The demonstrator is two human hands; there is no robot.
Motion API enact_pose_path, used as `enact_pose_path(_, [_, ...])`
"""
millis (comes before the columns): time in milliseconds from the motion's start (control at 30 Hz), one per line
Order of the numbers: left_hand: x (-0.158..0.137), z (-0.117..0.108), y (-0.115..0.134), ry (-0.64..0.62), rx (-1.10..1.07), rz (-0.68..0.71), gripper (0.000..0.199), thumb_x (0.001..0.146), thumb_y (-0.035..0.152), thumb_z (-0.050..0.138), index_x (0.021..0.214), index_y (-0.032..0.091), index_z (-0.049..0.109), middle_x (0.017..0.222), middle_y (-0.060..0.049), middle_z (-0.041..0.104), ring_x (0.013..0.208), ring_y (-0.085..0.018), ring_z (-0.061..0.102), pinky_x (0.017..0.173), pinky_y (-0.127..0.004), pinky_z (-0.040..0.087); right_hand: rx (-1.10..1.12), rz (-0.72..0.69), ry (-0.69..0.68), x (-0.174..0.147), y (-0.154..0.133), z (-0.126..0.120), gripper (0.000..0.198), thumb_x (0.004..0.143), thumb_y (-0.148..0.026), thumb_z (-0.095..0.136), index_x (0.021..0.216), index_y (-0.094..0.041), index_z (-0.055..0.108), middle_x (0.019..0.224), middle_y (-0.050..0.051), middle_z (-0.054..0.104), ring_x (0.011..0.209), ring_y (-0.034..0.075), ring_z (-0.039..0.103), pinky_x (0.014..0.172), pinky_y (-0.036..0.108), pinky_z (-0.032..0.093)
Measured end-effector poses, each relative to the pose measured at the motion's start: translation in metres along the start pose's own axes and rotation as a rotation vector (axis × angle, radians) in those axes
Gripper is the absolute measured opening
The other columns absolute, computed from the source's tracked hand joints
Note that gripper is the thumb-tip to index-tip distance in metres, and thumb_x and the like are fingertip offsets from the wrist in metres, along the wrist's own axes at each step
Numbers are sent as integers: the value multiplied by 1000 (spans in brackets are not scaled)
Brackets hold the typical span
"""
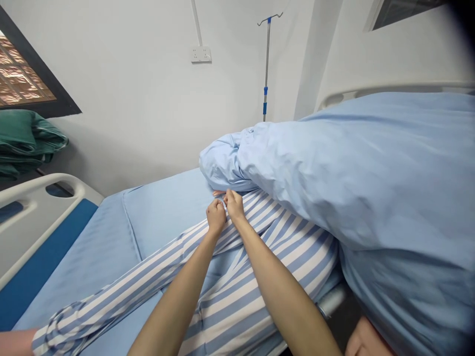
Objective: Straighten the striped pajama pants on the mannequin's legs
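My left hand (215, 215) is closed in a fist over the near edge of the striped trouser leg. Beside it, my right hand (235, 203) is closed too, fingers curled in, just below the quilt's edge. Whatever either fist may grip is hidden. Blue-and-white striped trousers (304, 247) cover the legs of a figure lying on the bed, one leg stretched to the lower left. A light blue quilt (334, 173) is bunched over the figure's upper body. Pinkish fingers (218, 193) poke out under the quilt, right beyond my fists.
The bed's blue sheet (159, 212) spreads to the left, up to a footboard (85, 190). An IV pole (267, 64) rises behind the bed near a wall socket (201, 54). Green cloth (29, 138) lies folded at far left. A pinkish hand (367, 341) hangs at lower right.
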State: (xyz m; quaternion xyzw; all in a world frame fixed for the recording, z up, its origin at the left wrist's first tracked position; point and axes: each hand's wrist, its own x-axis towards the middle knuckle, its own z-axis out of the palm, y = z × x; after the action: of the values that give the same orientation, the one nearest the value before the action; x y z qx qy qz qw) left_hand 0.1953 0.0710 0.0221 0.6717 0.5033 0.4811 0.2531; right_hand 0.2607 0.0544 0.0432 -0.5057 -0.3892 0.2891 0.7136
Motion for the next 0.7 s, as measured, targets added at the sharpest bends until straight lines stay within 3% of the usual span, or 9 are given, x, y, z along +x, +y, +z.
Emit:
enact_pose_path(100, [-1,-1,2,-31,64,8,19,66,20,32,48,18,36,47,4,39,50,-9,34,50,-21,26,-142,-199,-16,-4,-12,-5,30,77,-40,34,59,-19,45,55,1,50,59,13,47,57,23,36])
enact_pose_path(200, [-1,-1,3,-40,110,4,19,67,21,32,49,18,38,49,3,42,52,-10,35,51,-21,26,-216,-234,-35,-5,-8,-10,27,77,-38,35,61,-20,47,60,1,53,64,13,48,60,23,36])
enact_pose_path(400, [6,3,8,-90,52,-26,17,64,20,32,50,18,41,48,3,43,52,-10,39,51,-21,28,35,49,-8,8,18,-11,30,75,-37,34,51,-19,38,41,-4,37,44,9,37,45,21,31])
enact_pose_path(600, [30,21,44,-2,-237,-47,12,60,16,33,49,18,34,45,5,34,46,-8,35,46,-20,28,311,175,82,15,24,-12,27,73,-34,37,50,-19,32,39,-7,29,37,6,27,38,19,24])
enact_pose_path(700, [26,31,46,61,-181,-71,15,63,17,32,50,18,37,47,4,37,48,-8,37,48,-20,30,375,246,122,17,23,-16,27,74,-33,34,50,-20,29,39,-7,29,36,6,27,38,20,25])
